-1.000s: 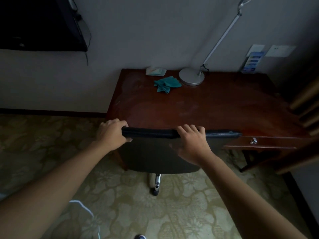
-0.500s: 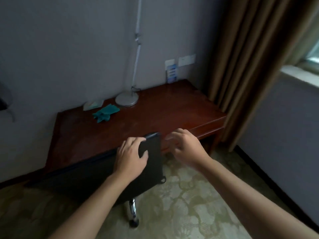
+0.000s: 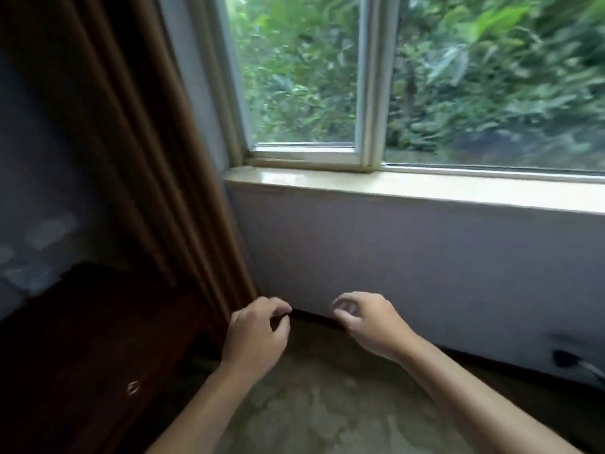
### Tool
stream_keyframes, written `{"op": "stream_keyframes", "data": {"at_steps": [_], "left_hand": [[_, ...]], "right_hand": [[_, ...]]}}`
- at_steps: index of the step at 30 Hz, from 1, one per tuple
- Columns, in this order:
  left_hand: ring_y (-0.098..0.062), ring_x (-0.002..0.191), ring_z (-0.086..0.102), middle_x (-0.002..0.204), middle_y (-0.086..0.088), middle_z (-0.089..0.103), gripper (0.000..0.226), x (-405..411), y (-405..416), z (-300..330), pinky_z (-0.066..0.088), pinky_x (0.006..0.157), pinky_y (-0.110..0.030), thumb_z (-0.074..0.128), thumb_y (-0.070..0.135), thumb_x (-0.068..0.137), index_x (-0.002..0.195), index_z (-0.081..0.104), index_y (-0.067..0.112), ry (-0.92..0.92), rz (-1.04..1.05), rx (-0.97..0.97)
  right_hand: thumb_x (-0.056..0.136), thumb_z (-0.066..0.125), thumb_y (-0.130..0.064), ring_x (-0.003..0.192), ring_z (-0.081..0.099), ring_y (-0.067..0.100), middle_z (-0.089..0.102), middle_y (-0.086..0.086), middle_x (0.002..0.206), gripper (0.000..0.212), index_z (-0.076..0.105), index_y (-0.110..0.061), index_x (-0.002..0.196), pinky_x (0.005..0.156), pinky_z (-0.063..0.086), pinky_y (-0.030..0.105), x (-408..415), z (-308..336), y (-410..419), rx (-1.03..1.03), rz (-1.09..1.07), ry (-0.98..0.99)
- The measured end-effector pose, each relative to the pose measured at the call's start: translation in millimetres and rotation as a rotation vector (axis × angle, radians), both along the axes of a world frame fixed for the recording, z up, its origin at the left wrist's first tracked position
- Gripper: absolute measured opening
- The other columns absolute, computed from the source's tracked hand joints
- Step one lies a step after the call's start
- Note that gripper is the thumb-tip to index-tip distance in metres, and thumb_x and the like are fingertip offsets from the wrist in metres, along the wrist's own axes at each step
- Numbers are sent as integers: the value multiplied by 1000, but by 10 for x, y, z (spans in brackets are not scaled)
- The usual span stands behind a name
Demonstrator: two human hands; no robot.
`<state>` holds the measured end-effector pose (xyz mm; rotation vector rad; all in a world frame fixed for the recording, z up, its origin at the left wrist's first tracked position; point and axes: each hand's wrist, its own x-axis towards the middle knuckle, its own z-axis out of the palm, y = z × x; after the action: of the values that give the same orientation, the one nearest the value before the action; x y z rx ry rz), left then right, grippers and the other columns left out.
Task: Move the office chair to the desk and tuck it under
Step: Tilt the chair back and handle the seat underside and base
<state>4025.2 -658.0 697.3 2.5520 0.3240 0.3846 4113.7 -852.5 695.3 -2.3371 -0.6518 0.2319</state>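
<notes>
- While both hands hang free in front of the curtain (image 3: 131,152), neither has anything in it: the left hand (image 3: 257,335) is loosely curled with fingers bent toward the thumb, and the right hand (image 3: 366,322) is half-closed the same way, gripping nothing.
- Nowhere in view is the office chair; the head camera faces the window (image 3: 393,77) and the wall below the sill, so I cannot tell where the chair sits or how far under it has gone.
- Left of the curtain, only a dark corner of the tabletop (image 3: 98,322) shows, with a small metal drawer pull on its front, low down.
- Risk one, as I judge it: with the gaze off the desk, nobody is checking the tuck. A chair on castors can sit skewed or roll back out on the patterned floor (image 3: 327,404), leaving the task short of done.
- Risk two: the backrest or seat may stop against the desk's front edge or the drawer, and that would go unnoticed from this angle.
- Risk three: the curtain hangs just beside the desk's end, so a chair pushed in off-centre could catch the fabric.
- Risk four: the picture is blurred, which suggests a quick turn; a foot could clip the chair base, which lies out of sight.
</notes>
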Motion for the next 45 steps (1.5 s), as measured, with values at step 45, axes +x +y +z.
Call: {"op": "stream_keyframes", "data": {"at_steps": [45], "left_hand": [[-27, 122, 42, 127, -5, 48, 60, 2736, -8720, -3166, 39, 101, -41, 56, 51, 82, 134, 42, 23, 869, -1304, 639]], "right_hand": [[95, 54, -27, 94, 65, 30, 66, 15, 103, 23, 50, -13, 113, 72, 56, 39, 552, -3296, -8320, 1485, -1985, 690]]}}
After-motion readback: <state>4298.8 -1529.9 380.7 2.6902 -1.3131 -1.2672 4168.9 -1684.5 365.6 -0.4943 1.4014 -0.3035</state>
